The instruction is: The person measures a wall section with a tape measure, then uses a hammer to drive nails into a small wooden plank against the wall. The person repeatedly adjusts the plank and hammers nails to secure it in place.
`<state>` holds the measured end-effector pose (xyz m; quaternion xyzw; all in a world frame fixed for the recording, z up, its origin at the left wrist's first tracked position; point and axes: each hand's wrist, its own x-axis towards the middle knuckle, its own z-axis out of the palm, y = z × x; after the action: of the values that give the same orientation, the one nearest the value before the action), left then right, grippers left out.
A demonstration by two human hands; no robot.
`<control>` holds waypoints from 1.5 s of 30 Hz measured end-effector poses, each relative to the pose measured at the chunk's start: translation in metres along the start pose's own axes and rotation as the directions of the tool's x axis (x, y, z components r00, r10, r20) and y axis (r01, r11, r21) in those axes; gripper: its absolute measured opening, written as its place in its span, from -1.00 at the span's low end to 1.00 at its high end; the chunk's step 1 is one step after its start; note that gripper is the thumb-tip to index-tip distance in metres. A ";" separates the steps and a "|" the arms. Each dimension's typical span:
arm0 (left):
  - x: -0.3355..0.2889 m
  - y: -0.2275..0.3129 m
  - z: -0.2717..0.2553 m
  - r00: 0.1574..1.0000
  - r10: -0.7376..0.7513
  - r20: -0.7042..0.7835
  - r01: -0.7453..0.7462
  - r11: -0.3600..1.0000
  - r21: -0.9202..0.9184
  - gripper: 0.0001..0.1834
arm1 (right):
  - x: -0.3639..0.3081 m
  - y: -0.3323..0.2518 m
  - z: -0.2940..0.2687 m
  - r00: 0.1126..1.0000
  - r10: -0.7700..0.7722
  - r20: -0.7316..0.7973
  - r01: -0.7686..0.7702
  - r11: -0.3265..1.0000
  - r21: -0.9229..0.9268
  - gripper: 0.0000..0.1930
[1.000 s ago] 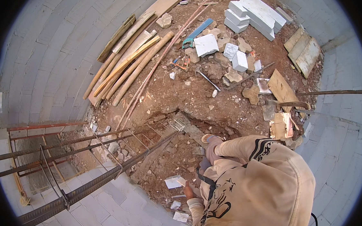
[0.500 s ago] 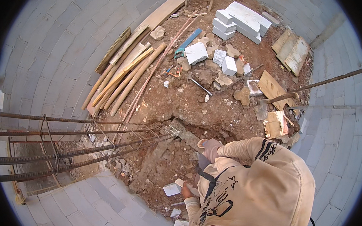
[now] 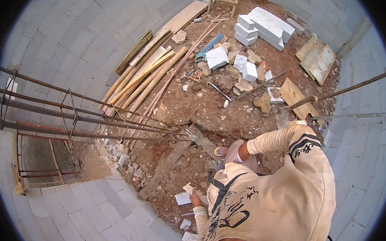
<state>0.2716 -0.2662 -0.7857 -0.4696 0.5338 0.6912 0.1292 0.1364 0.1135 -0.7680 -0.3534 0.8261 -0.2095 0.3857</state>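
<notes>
My left hand [image 3: 196,199] is closed around a pale, flat, narrow piece [image 3: 188,188] whose exact kind I cannot make out. Just beyond it on the soil lies a white block offcut [image 3: 182,198]. My right hand [image 3: 243,152] is down against my thigh at the trousers, by the pocket area. Its wrist shows below the cream sleeve, but the fingers are hidden, with a small white patch beside them. One sandalled foot [image 3: 221,151] rests by a grey strip [image 3: 203,142] at the foot of a rebar column [image 3: 92,119].
Light grey block walls [image 3: 75,205] surround the dirt floor. Timber poles [image 3: 156,81] and boards lie far left. A handsaw [image 3: 209,47], rough stones and stacked white blocks [image 3: 262,27] are farther off. A hoe [image 3: 301,102] with a long handle lies at right.
The view has shifted, so the scene sits differently. My right arm has bent and lifted slightly, baring the wrist at the thigh. My left hand still holds the pale piece.
</notes>
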 end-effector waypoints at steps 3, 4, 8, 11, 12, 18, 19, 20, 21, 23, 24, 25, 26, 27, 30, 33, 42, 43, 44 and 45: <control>-0.011 0.006 0.003 1.000 0.013 -0.021 -0.013 1.000 -0.012 -0.78 | -0.007 -0.026 -0.055 0.921 -0.329 0.207 0.337 0.942 -0.002 -0.64; -0.012 0.002 0.002 1.000 0.009 -0.027 -0.009 1.000 -0.011 -0.77 | -0.006 -0.027 -0.057 0.911 -0.364 0.194 0.362 0.931 0.048 -0.64; -0.016 -0.013 -0.021 0.994 0.007 -0.113 -0.016 0.997 -0.081 -0.73 | -0.027 -0.057 -0.064 0.961 -0.258 0.102 0.274 0.941 -0.200 -0.72; -0.012 -0.030 -0.023 0.995 0.087 -0.045 -0.073 0.962 0.264 -0.66 | -0.049 -0.037 -0.026 0.910 -0.324 -0.258 0.317 0.946 -0.070 -0.82; -0.014 -0.031 -0.032 0.989 0.141 -0.034 -0.124 0.941 0.316 -0.68 | -0.056 -0.041 -0.033 0.894 -0.336 -0.296 0.365 0.930 0.045 -0.83; -0.036 -0.019 -0.016 0.994 -0.058 -0.093 0.059 0.998 0.010 -0.77 | -0.063 -0.056 -0.060 0.942 0.027 -0.336 0.061 0.966 0.250 -0.79; -0.037 -0.015 -0.015 0.992 -0.061 -0.111 0.064 0.998 0.021 -0.77 | -0.059 -0.071 -0.057 0.958 -0.026 -0.286 0.090 0.973 0.212 -0.79; -0.037 -0.013 -0.011 0.989 -0.066 -0.129 0.070 0.997 0.031 -0.78 | -0.059 -0.076 -0.054 0.960 -0.044 -0.277 0.085 0.987 0.136 -0.80; -0.036 -0.010 -0.007 0.986 -0.072 -0.148 0.079 0.996 0.041 -0.78 | -0.067 -0.071 -0.059 0.955 0.022 -0.294 0.041 0.977 0.208 -0.83; -0.035 -0.002 -0.016 0.993 -0.015 -0.119 0.015 1.000 0.001 -0.80 | -0.089 -0.074 -0.099 0.948 0.129 -0.292 -0.019 0.936 0.351 -0.88; -0.030 -0.003 -0.010 0.994 -0.055 -0.093 0.053 0.998 -0.024 -0.80 | -0.101 -0.062 -0.099 0.913 0.245 -0.326 0.101 0.638 0.764 -0.89; -0.028 -0.006 -0.013 0.993 -0.089 -0.078 0.085 0.995 -0.052 -0.80 | -0.109 -0.050 -0.098 0.882 0.363 -0.299 0.251 0.173 0.952 -0.89; -0.023 -0.013 -0.021 0.994 -0.075 -0.079 0.072 0.996 -0.044 -0.79 | -0.118 -0.036 -0.105 0.844 0.446 -0.298 0.295 0.078 0.952 -0.86; -0.012 -0.017 -0.028 0.996 -0.048 -0.079 0.044 0.998 -0.040 -0.78 | -0.122 -0.028 -0.114 0.801 0.520 -0.297 0.350 -0.004 0.937 -0.83; -0.010 -0.002 -0.012 0.999 0.026 -0.024 -0.025 0.999 0.045 -0.74 | -0.128 -0.016 -0.121 0.748 0.549 -0.373 0.504 -0.105 0.857 -0.77; -0.057 0.051 0.046 0.984 0.097 0.151 -0.118 0.984 0.133 -0.74 | -0.132 -0.029 -0.126 0.736 0.559 -0.382 0.440 0.034 0.897 -0.72; -0.126 0.153 0.222 0.760 0.289 0.583 -0.508 0.823 0.254 -0.75 | -0.070 -0.102 -0.120 0.731 0.476 -0.489 0.323 0.390 0.862 -0.62; -0.126 0.152 0.233 0.758 0.264 0.597 -0.498 0.826 0.266 -0.75 | -0.067 -0.104 -0.115 0.706 0.510 -0.491 0.315 0.395 0.863 -0.62; -0.126 0.149 0.244 0.759 0.240 0.605 -0.486 0.828 0.281 -0.74 | -0.063 -0.102 -0.109 0.684 0.539 -0.491 0.308 0.396 0.865 -0.62; -0.124 0.147 0.255 0.759 0.216 0.614 -0.474 0.829 0.296 -0.73 | -0.061 -0.095 -0.110 0.661 0.568 -0.490 0.301 0.397 0.867 -0.63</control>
<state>0.1069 -0.0656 -0.5999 -0.0971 0.6917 0.6718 0.2466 0.1177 0.1041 -0.6125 0.1092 0.6792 -0.7075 0.1617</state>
